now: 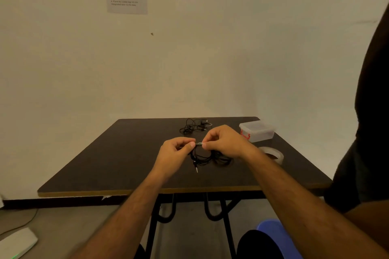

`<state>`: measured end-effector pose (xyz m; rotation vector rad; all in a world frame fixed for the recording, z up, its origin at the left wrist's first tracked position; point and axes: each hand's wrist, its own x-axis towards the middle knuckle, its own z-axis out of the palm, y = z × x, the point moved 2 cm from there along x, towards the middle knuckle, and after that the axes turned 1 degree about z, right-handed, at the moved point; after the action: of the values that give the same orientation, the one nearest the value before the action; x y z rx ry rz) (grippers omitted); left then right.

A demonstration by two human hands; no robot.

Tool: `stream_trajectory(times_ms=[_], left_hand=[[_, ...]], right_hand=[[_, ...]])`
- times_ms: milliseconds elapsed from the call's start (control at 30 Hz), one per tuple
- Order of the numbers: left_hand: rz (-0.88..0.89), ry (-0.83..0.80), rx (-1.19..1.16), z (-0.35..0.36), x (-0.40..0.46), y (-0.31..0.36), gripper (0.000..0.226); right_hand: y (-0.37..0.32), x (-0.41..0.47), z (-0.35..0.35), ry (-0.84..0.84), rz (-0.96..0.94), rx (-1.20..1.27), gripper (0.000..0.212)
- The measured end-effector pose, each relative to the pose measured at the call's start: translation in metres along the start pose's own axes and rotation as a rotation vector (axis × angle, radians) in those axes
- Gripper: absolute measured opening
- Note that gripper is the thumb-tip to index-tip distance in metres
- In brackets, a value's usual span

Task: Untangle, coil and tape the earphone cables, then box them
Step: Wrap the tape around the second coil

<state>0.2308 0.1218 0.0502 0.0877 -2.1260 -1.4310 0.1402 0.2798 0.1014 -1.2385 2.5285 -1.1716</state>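
Both hands, left hand (pixel 175 149) and right hand (pixel 225 142), pinch a coiled earphone cable (pixel 205 156) mid-worktop (pixel 105 164); taping apparently pending. Second cable (pixel 192 126) tangled at far edge; box (pixel 257 131) shut.

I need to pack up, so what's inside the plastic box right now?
The plastic box has its lid on. Through the cloudy walls nothing shows inside, but the view is too blurred to be sure.

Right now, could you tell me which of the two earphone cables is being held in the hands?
The nearer earphone cable, pinched between the left hand and right hand. The other earphone cable lies untouched near the table's far edge.
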Motion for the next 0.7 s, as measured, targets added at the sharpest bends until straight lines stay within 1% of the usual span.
stream_trajectory(times_ms=[133,300,400,500,633,700], left_hand=[[-0.057,0.077,0.0,-0.001,0.009,-0.026,0.016],[-0.134,0.117,0.039,0.003,0.02,-0.057,0.016],[-0.171,0.093,0.068,0.006,0.027,-0.069,0.015],[-0.204,0.052,0.121,0.008,0.035,-0.078,0.017],[-0.171,0.025,0.186,0.014,0.045,-0.083,0.017],[-0.153,0.005,0.216,0.016,0.05,-0.084,0.018]], right_hand=[[0.024,0.018,0.017,0.052,0.04,-0.043,0.003],[0.049,0.035,0.037,0.117,0.086,-0.071,0.006],[0.062,0.04,0.05,0.129,0.105,-0.117,0.01],[0.073,0.04,0.063,0.071,0.09,-0.247,0.017],[0.084,0.04,0.074,-0.036,0.062,-0.38,0.02],[0.086,0.044,0.074,-0.095,0.079,-0.419,0.025]])
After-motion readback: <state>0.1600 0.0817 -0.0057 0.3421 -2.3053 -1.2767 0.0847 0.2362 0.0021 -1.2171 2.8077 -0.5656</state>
